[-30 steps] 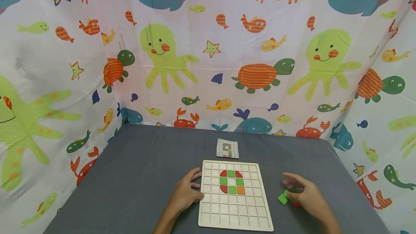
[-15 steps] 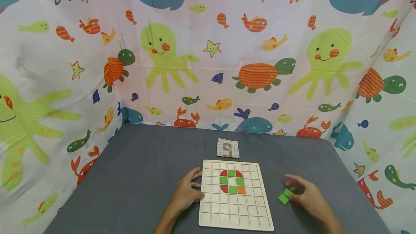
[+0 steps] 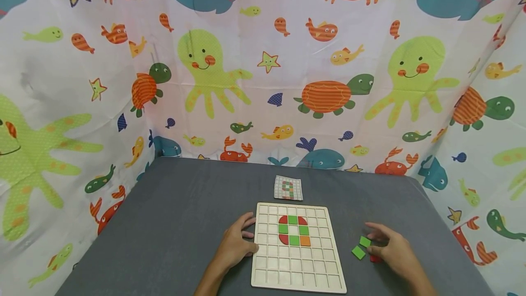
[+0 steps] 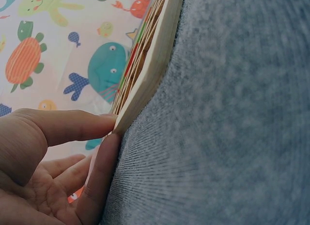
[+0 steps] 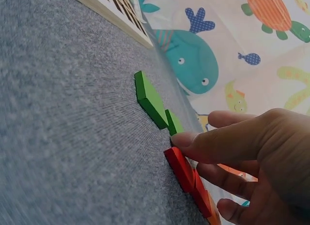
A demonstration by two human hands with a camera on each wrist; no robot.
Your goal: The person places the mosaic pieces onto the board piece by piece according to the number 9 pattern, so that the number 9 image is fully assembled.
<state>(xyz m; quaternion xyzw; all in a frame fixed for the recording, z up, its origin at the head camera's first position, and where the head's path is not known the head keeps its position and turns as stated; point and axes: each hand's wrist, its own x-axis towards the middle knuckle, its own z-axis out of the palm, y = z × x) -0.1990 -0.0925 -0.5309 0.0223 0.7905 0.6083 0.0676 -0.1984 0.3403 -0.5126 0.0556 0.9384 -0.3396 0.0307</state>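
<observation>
Board (image 3: 297,264) just right of the left hand (image 3: 235,242), digits spread against its edge. Right hand (image 3: 393,250) loosely curved, no tile seen pinched; thumb tip between green tiles (image 3: 358,253) and red tiles (image 5: 179,169). Probably selecting a tile; next calls for one clean pinch. Versus a second ago: right hand farther outward, green pair parted.

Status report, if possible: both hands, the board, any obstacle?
Left hand touching board, left edge. Right hand beside loose red tiles. Board flat, partly filled. Two green tiles lie between right hand and board.
</observation>
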